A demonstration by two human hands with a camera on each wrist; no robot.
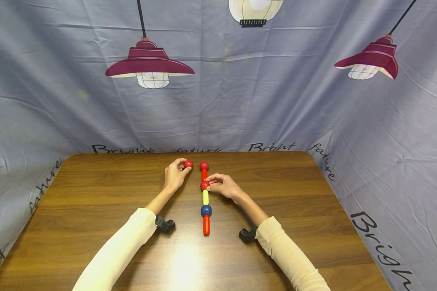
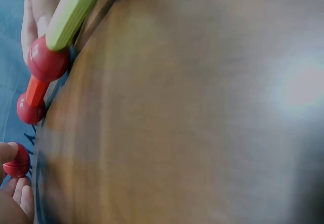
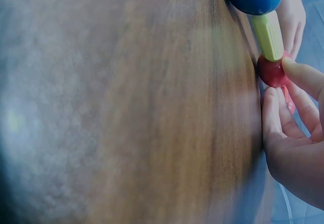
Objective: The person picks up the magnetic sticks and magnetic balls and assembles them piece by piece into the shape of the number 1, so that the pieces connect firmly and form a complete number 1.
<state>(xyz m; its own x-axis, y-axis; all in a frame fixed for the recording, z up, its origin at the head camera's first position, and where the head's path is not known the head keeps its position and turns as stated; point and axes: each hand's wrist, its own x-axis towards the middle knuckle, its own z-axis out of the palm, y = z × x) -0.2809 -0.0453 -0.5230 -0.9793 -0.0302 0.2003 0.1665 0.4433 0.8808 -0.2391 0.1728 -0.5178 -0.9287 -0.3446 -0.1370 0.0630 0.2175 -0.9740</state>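
A straight chain of balls and rods lies on the wooden table, running away from me. From far to near it has a red ball (image 1: 204,165), a red rod (image 1: 204,174), a second red ball (image 1: 204,185), a yellow-green rod (image 1: 205,197), a blue ball (image 1: 206,210) and a red-orange rod (image 1: 206,225). My right hand (image 1: 223,186) pinches the chain's second red ball between thumb and fingers from the right. Left of the chain's far end, my left hand (image 1: 175,174) grips a separate red ball (image 1: 188,164), apart from the chain.
The wooden table (image 1: 276,194) reaches back to a grey-blue curtain (image 1: 218,101) printed with lamps and lettering. Black wrist devices (image 1: 165,224) are strapped on both forearms. A bright glare spot lies on the near part of the tabletop.
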